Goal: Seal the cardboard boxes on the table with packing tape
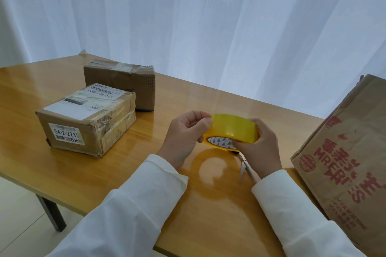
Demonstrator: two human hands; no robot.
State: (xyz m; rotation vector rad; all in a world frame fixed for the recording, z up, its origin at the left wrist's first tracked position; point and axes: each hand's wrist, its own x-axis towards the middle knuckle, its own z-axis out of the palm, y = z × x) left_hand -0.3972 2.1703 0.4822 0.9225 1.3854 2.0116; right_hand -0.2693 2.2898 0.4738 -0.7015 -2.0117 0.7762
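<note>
Both hands grasp the yellow tape roll (231, 129), the left hand (188, 131) picking at its end, the right hand (259, 144) steadying; the three boxes (87, 119) apparently await fresh tape.

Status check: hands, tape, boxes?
Right hand grips yellow tape roll; left hand fingers pinch at its rim. No strip pulled yet. Three boxes on table, untouched. Scissors under right wrist.
</note>
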